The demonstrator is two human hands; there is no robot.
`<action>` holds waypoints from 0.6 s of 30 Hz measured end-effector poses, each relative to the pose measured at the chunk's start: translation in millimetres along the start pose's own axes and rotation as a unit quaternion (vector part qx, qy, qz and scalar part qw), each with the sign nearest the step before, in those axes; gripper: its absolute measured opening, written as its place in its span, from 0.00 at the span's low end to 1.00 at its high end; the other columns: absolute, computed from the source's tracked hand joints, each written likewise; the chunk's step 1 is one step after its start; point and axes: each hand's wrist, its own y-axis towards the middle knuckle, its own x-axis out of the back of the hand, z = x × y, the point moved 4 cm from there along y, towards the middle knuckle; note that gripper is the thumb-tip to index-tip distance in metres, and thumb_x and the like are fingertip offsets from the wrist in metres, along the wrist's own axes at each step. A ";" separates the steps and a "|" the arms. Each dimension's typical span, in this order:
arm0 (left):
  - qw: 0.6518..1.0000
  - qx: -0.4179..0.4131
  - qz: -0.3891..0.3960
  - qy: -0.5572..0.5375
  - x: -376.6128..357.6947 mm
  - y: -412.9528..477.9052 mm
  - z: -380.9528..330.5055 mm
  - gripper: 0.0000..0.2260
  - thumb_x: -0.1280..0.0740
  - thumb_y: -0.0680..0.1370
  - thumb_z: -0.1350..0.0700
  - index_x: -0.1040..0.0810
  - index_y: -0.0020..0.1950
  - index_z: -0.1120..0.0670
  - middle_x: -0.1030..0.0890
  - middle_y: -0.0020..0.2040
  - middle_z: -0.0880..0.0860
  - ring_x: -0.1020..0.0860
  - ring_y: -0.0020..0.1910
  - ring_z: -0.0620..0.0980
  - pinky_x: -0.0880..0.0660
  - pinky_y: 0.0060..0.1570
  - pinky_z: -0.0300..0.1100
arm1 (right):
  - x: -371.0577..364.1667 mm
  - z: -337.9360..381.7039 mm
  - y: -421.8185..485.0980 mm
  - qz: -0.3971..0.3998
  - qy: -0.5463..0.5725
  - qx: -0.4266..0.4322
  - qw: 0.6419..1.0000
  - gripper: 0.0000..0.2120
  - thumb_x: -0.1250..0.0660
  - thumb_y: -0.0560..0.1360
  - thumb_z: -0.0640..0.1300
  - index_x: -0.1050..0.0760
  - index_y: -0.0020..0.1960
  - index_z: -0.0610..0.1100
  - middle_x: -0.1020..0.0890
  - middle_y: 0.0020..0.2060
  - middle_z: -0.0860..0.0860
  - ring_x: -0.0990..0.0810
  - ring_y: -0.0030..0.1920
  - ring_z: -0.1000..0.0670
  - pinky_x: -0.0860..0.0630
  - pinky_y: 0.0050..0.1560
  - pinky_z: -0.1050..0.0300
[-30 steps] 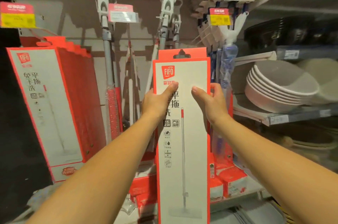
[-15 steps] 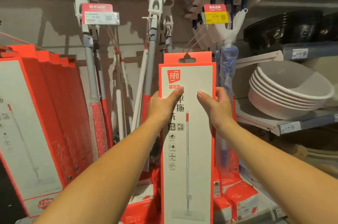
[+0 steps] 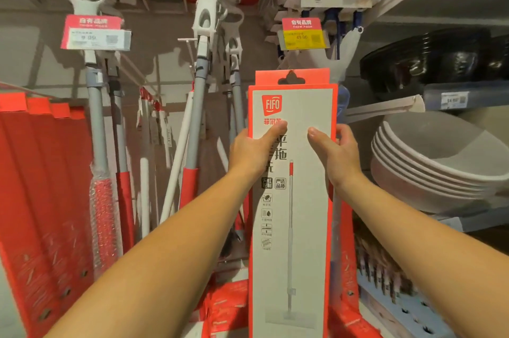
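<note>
L hand [image 3: 252,151] & R hand [image 3: 336,151] grip upright mop box [image 3: 300,227] by side edges.

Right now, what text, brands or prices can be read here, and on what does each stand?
"FIFO": logo on the mop box held by the left hand and right hand.
"平", "拖": large print on that box, partly under the hands.
"严选品质": small badge on the box.
"自有品牌", "9.99": left price tag.
"自有品牌", "49.90": yellow price tag.
The shelf label above the bowls and the box's icon captions: too blurred.
</note>
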 end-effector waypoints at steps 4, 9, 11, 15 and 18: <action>1.000 -0.003 -0.023 -0.002 -28.7 11.6 -5.0 0.13 0.29 0.70 0.39 0.20 0.48 0.45 0.17 0.42 0.42 0.19 0.44 0.43 0.24 0.49 0.42 | 21.4 -3.1 32.0 0.018 -0.001 0.008 1.000 0.14 0.31 0.76 0.43 0.33 0.57 0.42 0.20 0.44 0.52 0.18 0.43 0.53 0.21 0.38 0.66; 0.998 -0.007 -0.061 0.002 -49.9 22.8 -12.5 0.20 0.30 0.70 0.38 0.19 0.55 0.48 0.17 0.47 0.45 0.19 0.47 0.46 0.24 0.49 0.43 | 34.6 -3.2 64.0 0.040 0.024 0.015 0.999 0.14 0.30 0.75 0.42 0.31 0.56 0.40 0.20 0.43 0.50 0.19 0.41 0.53 0.21 0.38 0.66; 0.997 -0.004 -0.074 0.005 -55.2 27.1 -13.9 0.23 0.30 0.69 0.36 0.19 0.56 0.50 0.17 0.49 0.47 0.19 0.47 0.46 0.25 0.45 0.42 | 36.2 -4.2 75.3 0.047 0.019 0.023 0.998 0.13 0.29 0.74 0.42 0.31 0.53 0.41 0.20 0.40 0.52 0.20 0.39 0.55 0.22 0.37 0.65; 0.995 -0.010 -0.093 0.017 -62.4 37.5 -18.4 0.24 0.31 0.69 0.35 0.19 0.56 0.49 0.17 0.48 0.46 0.19 0.45 0.44 0.28 0.39 0.38 | 37.8 -7.4 94.1 0.060 0.029 0.036 0.997 0.09 0.29 0.74 0.42 0.30 0.47 0.47 0.21 0.40 0.54 0.20 0.38 0.58 0.24 0.36 0.69; 0.994 -0.015 -0.098 0.037 -63.0 45.1 -22.7 0.17 0.31 0.70 0.36 0.20 0.50 0.46 0.19 0.43 0.42 0.21 0.43 0.43 0.29 0.37 0.37 | 37.0 -10.9 102.8 0.071 0.033 0.035 0.996 0.08 0.30 0.75 0.44 0.30 0.47 0.50 0.20 0.42 0.54 0.19 0.42 0.55 0.23 0.42 0.62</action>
